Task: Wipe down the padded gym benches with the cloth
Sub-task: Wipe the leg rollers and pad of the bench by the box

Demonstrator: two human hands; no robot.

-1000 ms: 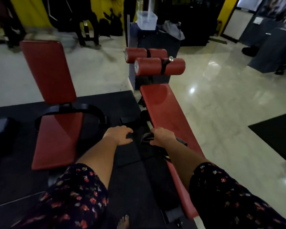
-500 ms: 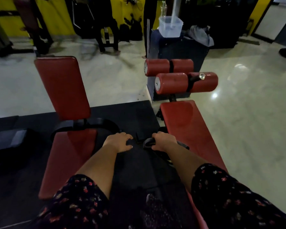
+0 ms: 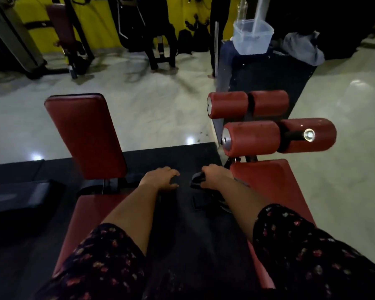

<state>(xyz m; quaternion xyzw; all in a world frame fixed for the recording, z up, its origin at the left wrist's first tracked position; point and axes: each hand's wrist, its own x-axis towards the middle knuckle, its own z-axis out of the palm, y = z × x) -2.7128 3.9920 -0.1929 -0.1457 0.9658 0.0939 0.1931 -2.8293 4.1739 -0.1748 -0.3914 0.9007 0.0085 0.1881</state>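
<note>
Head view, dim gym. At centre frame the right hand (image 3: 214,177) had its grip curled tight round a dark wad, probably the cloth (image 3: 197,180), just left of the flat bench pad (image 3: 275,191). The left hand (image 3: 160,178) lay with fingers bent on a dark surface; we could not tell whether its grip held anything. We judged that poor light could leave patches unwiped, and that the cloth might snag beneath the roller pads (image 3: 251,137).
</note>
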